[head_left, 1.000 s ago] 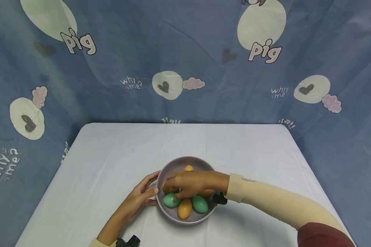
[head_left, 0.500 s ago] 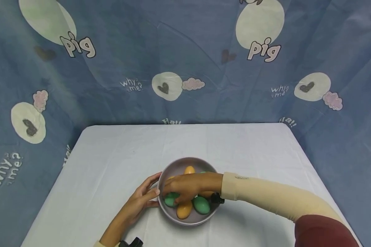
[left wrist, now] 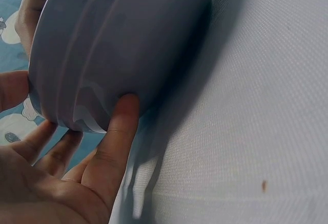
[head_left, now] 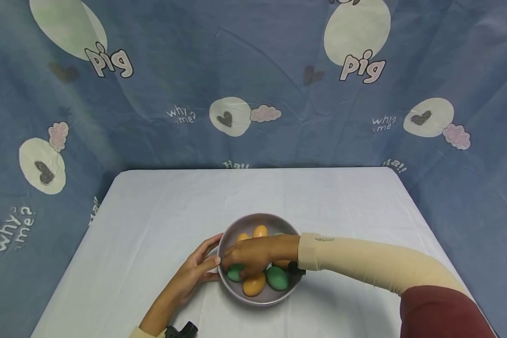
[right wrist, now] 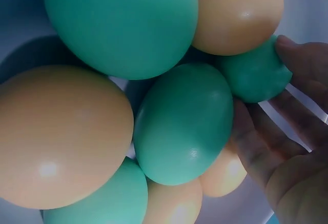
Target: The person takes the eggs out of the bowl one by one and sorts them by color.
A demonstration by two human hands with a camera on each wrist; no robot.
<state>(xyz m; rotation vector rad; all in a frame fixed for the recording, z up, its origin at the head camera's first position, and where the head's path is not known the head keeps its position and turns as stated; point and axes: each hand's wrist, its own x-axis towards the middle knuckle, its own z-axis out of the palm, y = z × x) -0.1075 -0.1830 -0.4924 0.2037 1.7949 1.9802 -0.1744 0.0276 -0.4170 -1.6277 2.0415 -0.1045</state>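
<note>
A grey-mauve bowl point(head_left: 262, 303) on the white cloth holds several green and orange toy eggs. Reaching in from the right, my right hand point(head_left: 250, 256) has its thumb and fingers around a green egg point(right wrist: 256, 75) at the bowl's left side; part of this green egg point(head_left: 235, 273) shows beneath the hand in the head view. My left hand point(head_left: 190, 277) touches the bowl from outside on the left. Its fairly straight fingers point(left wrist: 110, 157) lie against the outer wall, with the thumb by the rim. Some eggs are partly hidden under the right hand and wrist.
Other eggs lie close around, including a near orange egg point(head_left: 254, 285), a green egg point(head_left: 277, 278) and a far orange egg point(head_left: 260, 231). The white tabletop point(head_left: 173, 202) spreads around the bowl. A blue printed curtain point(head_left: 300, 131) hangs behind.
My right hand has shifted slightly toward the near left inside the bowl, uncovering more of the far orange eggs. The near orange egg has turned a little. My left hand stays against the bowl.
</note>
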